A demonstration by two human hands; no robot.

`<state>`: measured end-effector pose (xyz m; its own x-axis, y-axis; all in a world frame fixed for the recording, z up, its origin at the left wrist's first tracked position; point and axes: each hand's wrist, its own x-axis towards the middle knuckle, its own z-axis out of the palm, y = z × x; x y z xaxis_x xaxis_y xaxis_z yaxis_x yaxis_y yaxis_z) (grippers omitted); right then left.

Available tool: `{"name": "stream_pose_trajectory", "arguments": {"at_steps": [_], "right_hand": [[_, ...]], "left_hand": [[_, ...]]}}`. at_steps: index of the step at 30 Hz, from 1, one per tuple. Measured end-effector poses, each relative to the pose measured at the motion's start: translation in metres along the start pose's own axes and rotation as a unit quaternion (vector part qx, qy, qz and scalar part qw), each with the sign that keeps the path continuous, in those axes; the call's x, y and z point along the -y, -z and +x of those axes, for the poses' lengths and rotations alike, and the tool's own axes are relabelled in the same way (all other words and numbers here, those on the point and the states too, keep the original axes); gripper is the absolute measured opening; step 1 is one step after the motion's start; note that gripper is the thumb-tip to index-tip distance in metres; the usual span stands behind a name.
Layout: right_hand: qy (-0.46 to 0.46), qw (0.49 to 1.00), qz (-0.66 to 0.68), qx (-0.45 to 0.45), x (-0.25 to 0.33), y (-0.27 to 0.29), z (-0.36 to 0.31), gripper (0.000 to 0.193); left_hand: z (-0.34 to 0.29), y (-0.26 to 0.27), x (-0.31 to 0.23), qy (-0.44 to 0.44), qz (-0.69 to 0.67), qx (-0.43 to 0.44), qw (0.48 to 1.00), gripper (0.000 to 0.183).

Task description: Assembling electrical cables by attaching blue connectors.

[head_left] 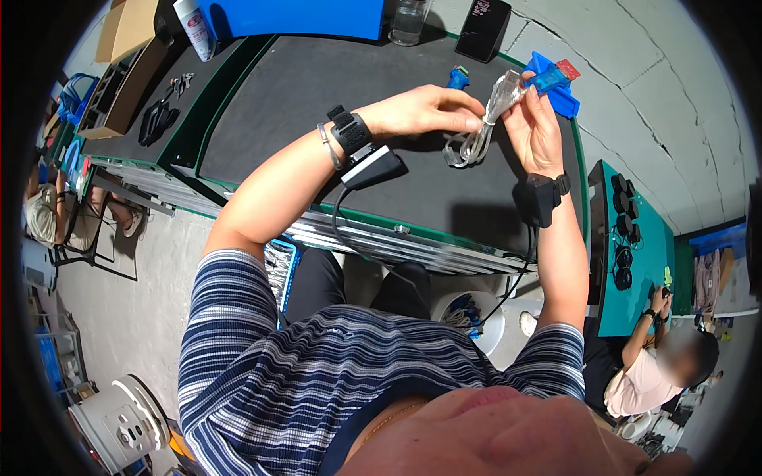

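Note:
At the right of the bench, my left hand (435, 111) has its thumb and fingers closed at the tied middle of a coiled clear-grey cable (474, 143). The upper end of that cable, with a clear plug, lies between my two hands. My right hand (537, 131) pinches a translucent blue adapter (546, 80) with a red end, close to the plug. Whether plug and adapter touch, I cannot tell. Behind the right fingers sits a blue tray (564, 104), partly hidden. A second small blue adapter (458, 78) lies on the bench beyond my left hand.
A dark mat (317, 79) covers the bench. Along its back stand a blue bin (302, 20), a glass jar (408, 22) and a black phone-like screen (483, 30). At left are a spray can (195, 30) and a cardboard box (119, 67). Another person (647, 373) works at right.

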<state>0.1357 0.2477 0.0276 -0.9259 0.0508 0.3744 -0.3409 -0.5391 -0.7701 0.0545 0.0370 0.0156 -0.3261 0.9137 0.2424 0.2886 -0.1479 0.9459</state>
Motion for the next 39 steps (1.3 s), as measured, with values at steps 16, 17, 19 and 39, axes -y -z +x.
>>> {"name": "stream_pose_trajectory", "arguments": {"at_steps": [16,17,19,39], "right_hand": [[-0.036,0.995,-0.057,0.079,-0.002,-0.002,-0.006,0.025],[-0.041,0.995,-0.055,0.070,-0.001,-0.002,-0.006,0.028],[-0.049,0.996,-0.050,0.051,0.000,-0.002,-0.006,0.034],[0.037,0.933,-0.352,-0.065,0.002,-0.001,-0.003,0.041]], "left_hand": [[-0.007,-0.005,-0.008,0.051,-0.215,0.051,0.974,0.018],[-0.007,-0.005,-0.008,0.060,-0.232,0.056,0.969,0.020],[-0.006,-0.005,-0.008,0.070,-0.235,0.036,0.969,0.025],[0.000,0.022,0.009,0.126,0.163,-0.254,0.945,0.032]]}}
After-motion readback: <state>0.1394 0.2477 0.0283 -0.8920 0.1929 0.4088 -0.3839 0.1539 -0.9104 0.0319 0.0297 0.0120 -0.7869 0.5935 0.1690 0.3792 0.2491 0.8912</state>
